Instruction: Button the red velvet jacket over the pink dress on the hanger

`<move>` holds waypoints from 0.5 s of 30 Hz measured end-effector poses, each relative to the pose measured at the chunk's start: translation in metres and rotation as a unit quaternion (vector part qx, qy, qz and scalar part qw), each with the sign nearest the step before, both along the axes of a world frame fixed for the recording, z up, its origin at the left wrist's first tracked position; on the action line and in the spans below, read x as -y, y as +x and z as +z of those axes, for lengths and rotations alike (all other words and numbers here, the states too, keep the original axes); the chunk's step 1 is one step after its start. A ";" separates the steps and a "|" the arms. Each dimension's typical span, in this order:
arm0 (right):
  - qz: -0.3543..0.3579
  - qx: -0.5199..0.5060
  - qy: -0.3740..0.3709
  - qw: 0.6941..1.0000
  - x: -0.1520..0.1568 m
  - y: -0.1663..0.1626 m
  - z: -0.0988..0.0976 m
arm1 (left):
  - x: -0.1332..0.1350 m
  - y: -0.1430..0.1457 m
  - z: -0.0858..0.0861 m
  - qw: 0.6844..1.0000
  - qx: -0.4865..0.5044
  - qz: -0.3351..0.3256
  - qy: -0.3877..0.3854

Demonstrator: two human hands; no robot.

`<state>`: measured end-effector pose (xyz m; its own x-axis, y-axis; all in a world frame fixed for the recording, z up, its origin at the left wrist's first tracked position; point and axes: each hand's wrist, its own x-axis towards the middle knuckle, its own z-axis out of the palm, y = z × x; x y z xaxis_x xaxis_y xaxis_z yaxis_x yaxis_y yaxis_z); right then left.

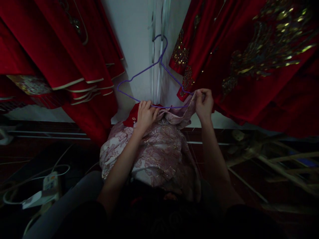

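Note:
A purple clothes hanger hangs by its hook from a metal rail in front of me. From its right side hangs a pink brocade garment with a gold-threaded pattern, its bulk spread over my lap. My right hand pinches the garment's edge at the hanger's right end. My left hand closes over the garment near the hanger's bottom bar, beside a red piece of cloth with small pale ornaments. The left fingertips are partly hidden by the cloth. The hanger's left shoulder is bare.
Red garments with cream piping hang on the left, and red garments with gold sequins on the right. A white wall stands behind. A power strip with white cables lies at lower left, a wooden frame at lower right.

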<state>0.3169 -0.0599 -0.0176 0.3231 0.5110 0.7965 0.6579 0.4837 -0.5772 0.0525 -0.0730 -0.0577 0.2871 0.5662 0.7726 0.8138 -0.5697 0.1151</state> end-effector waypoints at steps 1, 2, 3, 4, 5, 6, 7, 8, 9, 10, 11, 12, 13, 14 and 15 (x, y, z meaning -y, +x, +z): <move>0.010 0.018 0.002 1.000 -0.003 -0.004 0.008 | 0.000 0.000 0.000 1.000 0.000 -0.003 -0.001; 0.019 0.031 0.003 0.999 -0.006 -0.009 0.016 | -0.001 0.001 0.000 1.000 0.001 -0.007 -0.002; 0.027 0.040 0.003 0.999 -0.010 -0.013 0.023 | -0.001 0.002 -0.001 1.000 0.003 -0.011 -0.005; 0.034 0.044 0.001 0.998 -0.014 -0.018 0.028 | -0.001 0.003 -0.001 1.000 0.007 -0.015 -0.010; 0.038 0.043 -0.001 0.998 -0.018 -0.023 0.032 | -0.001 0.004 -0.001 1.000 0.012 -0.019 -0.017; 0.039 0.040 -0.004 0.998 -0.022 -0.028 0.032 | -0.001 0.005 -0.001 0.999 0.019 -0.021 -0.023; 0.039 0.036 -0.007 0.999 -0.026 -0.033 0.031 | 0.000 0.006 -0.001 0.999 0.027 -0.022 -0.029; 0.037 0.033 -0.012 0.999 -0.030 -0.038 0.027 | 0.000 0.007 -0.001 0.999 0.032 -0.021 -0.030; 0.037 0.033 -0.018 0.999 -0.034 -0.044 0.022 | 0.001 0.007 -0.001 0.999 0.035 -0.018 -0.028; 0.040 0.036 -0.027 0.998 -0.037 -0.048 0.016 | 0.001 0.008 0.000 0.999 0.036 -0.014 -0.024; 0.045 0.042 -0.037 0.997 -0.040 -0.052 0.010 | 0.001 0.008 0.000 0.999 0.035 -0.011 -0.018; 0.053 0.048 -0.046 0.996 -0.043 -0.055 0.005 | 0.002 0.008 0.001 0.999 0.033 -0.008 -0.014; 0.060 0.052 -0.052 0.996 -0.045 -0.057 0.000 | 0.002 0.007 0.001 0.999 0.031 -0.008 -0.012; 0.065 0.052 -0.055 0.995 -0.047 -0.058 -0.003 | 0.002 0.006 0.001 0.999 0.030 -0.009 -0.014; 0.068 0.049 -0.056 0.995 -0.048 -0.058 -0.005 | 0.003 0.004 0.000 0.999 0.030 -0.013 -0.017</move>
<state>0.2589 -0.0123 -0.0223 0.1690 0.6319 0.7564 0.6460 0.5086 -0.5692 0.0567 -0.0759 -0.0573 0.2565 0.5849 0.7695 0.7898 -0.5858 0.1820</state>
